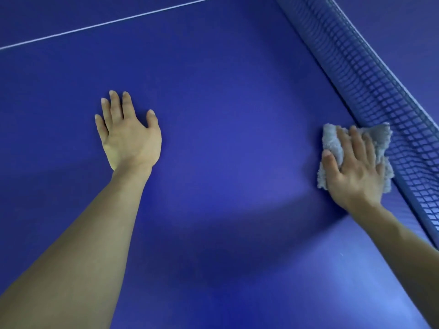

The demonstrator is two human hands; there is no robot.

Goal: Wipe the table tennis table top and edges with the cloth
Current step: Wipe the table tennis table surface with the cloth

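The blue table tennis table top [225, 103] fills the view. A grey fluffy cloth [332, 141] lies on it at the right, right against the foot of the net. My right hand [354, 172] presses flat on the cloth with fingers spread and nearly straight, the thumb on its left edge. My left hand [128, 134] rests palm down on the bare table at the left, fingers straight and together, far from the cloth.
The dark blue net [370, 86] runs diagonally from the top centre to the right edge, with the table's other half [403, 24] beyond it. A thin white line [107, 23] crosses the table top at the upper left.
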